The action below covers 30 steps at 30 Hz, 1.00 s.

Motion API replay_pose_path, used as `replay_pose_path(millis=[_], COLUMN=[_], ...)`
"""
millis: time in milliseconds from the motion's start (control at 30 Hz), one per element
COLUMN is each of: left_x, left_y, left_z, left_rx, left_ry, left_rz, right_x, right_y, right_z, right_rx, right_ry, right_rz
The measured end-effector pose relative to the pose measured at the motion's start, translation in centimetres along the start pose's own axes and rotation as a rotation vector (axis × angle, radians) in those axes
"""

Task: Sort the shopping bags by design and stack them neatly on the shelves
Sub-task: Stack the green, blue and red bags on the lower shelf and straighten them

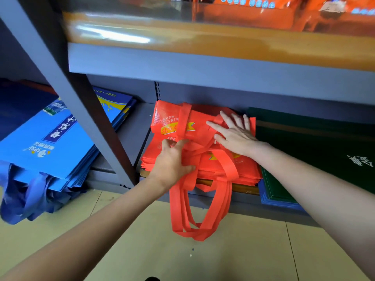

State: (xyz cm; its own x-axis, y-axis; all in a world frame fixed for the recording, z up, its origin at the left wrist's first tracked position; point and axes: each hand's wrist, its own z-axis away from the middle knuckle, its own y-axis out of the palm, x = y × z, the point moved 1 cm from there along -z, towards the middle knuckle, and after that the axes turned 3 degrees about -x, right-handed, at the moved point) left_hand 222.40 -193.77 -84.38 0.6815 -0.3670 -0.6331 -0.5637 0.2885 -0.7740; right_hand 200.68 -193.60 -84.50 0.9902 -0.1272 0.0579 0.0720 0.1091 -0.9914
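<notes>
Low down on a grey metal shelf (132,130), close to a pale tiled floor (142,250). Left hand (172,161) on the front of the stack of red bags (203,159), fingers bent a little, thumb tucked against a red strap (203,148) that lies across the top; cannot tell if the strap is really pinched or only pressed. Right hand (233,134) flat on the top red bag (172,122), fingers spread wide and straight, pressing down, holding nothing. Top red bag lying flat on the pile, yellow label and white writing showing near the back. Red stack in the middle of the bottom shelf, between the other piles. More red handles (200,209) hanging off the front edge in long loops, down over the floor. Just beside the red stack on the right, a dark green stack of bags (314,149), flat, with white writing, sitting on something blue at its front edge. Off to the left, past a slanted grey post (81,98), a stack of blue bags (50,138) with white writing, and its blue handles (30,199) drooping to the floor. Above it all, a shiny brown board (223,41) on the next shelf up, with orange packs (253,9) at the very top.
</notes>
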Motion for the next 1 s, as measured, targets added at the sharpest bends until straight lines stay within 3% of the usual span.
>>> replay_pose_path(millis=[133,200,300,333,433,567,633,733,800,900,1000], left_x=[-0.1,-0.9,-1.6,-1.5,-0.4,0.7,-0.1,-1.3,-1.0,0.3,1.0], left_y=[0.4,0.9,0.6,0.0,-1.5,-3.7,-5.5,-7.1,-6.6,-4.3,-3.1], left_z=[-1.0,-0.9,-0.1,0.6,3.3,5.0,4.0,1.2,-1.3,-3.4,-3.9], left_rx=[-0.031,-0.068,-0.151,-0.133,0.123,0.216,0.090,-0.219,-0.239,0.108,0.202], left_ry=[-0.034,0.090,0.357,0.465,0.655,0.706,0.686,0.561,0.442,0.368,0.398], left_rz=[-0.196,-0.222,-0.038,-0.031,-0.074,0.020,0.194,0.446,0.264,-0.283,-0.415], right_x=[-0.2,-0.6,-0.8,-0.9,-1.0,-0.5,-0.2,0.4,0.8,0.7,0.1], right_y=[-0.5,-0.6,-0.4,-0.3,-0.1,-1.0,-1.9,-2.6,-2.6,-2.4,-2.2], right_z=[-0.5,-0.4,-0.4,-0.5,-0.9,-0.4,0.0,1.1,2.5,5.0,5.7], right_rx=[0.067,0.026,0.006,0.018,0.064,-0.053,-0.177,-0.321,-0.346,-0.293,-0.222], right_ry=[0.015,0.019,0.022,0.015,0.009,-0.014,-0.006,-0.010,-0.068,-0.203,-0.211], right_rz=[-0.167,-0.243,-0.239,-0.190,-0.085,-0.022,0.043,0.101,0.052,-0.011,-0.200])
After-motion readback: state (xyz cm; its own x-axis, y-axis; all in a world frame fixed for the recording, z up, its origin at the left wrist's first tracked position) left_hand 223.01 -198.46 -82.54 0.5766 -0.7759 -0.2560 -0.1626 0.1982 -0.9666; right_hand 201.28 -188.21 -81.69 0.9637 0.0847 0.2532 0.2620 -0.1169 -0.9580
